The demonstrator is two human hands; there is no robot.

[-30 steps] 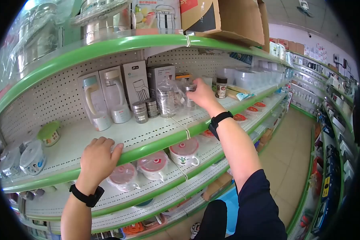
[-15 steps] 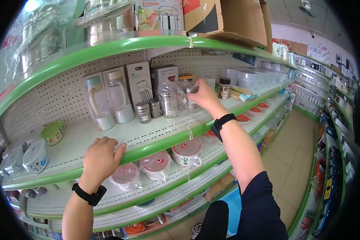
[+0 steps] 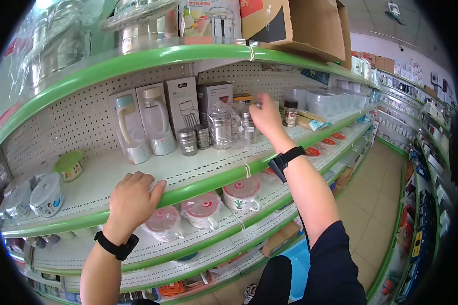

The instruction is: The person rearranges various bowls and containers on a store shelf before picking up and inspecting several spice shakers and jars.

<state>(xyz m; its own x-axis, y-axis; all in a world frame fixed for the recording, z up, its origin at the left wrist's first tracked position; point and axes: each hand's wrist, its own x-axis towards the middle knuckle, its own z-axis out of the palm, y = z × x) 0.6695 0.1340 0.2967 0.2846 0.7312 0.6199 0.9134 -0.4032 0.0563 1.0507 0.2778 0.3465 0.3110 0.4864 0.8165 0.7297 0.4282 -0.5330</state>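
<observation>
My left hand (image 3: 133, 201) rests on the green front edge of the shelf (image 3: 191, 192), fingers laid on the white surface, thumb apart, holding nothing. At the back of the same shelf, my right hand (image 3: 267, 118) is raised with curled fingers. Something small and greyish shows between them, too hidden to name. Just left of it stands a metal shaker jar (image 3: 249, 128) in clear plastic. Beside that is a taller bagged stack of metal jars (image 3: 221, 131). Two short metal shaker jars (image 3: 188, 142) stand further left. To the right is a dark-capped spice jar (image 3: 290, 114).
Behind are two handled bottles (image 3: 158, 122) and a white box (image 3: 183, 104). A green bowl (image 3: 69, 165) is at left. Lidded cups (image 3: 200, 209) fill the shelf below. The upper shelf (image 3: 178, 53) hangs overhead, holding a cardboard box (image 3: 315, 28). Plastic containers (image 3: 323, 101) stand right.
My right hand has risen slightly and shifted off the metal shaker jar, its fingers now more curled. My left hand stays on the shelf edge. The view has shifted a little.
</observation>
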